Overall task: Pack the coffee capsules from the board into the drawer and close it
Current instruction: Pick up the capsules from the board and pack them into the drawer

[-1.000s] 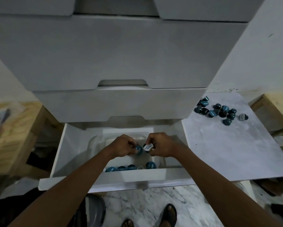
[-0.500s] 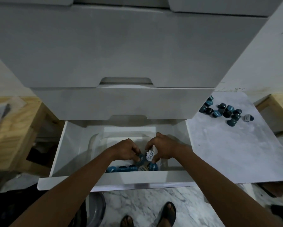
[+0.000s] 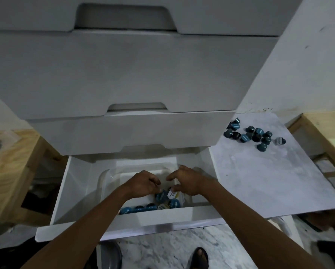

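The bottom drawer (image 3: 143, 217) stands pulled out, with a clear plastic tub (image 3: 104, 178) inside. Several blue coffee capsules (image 3: 139, 208) lie along the tub's near side. My left hand (image 3: 143, 183) is low in the tub, its curled fingertips on a blue capsule (image 3: 160, 196). Beside it, my right hand (image 3: 190, 181) has its fingers spread, and its thumb touches a white-lidded capsule (image 3: 172, 194) that rests among the others. Several more blue and dark capsules (image 3: 250, 135) sit in a cluster at the far end of the pale board (image 3: 269, 177) on the right.
Two shut drawer fronts (image 3: 124, 133) overhang the back of the open drawer. Wooden frames stand at the left (image 3: 11, 162) and right (image 3: 321, 129). Below the drawer are a marble floor (image 3: 162, 247) and a sandalled foot (image 3: 199, 259).
Both hands sank lower into the tub with their capsules. My right hand's fingers have spread, and its white-lidded capsule now lies among the others.
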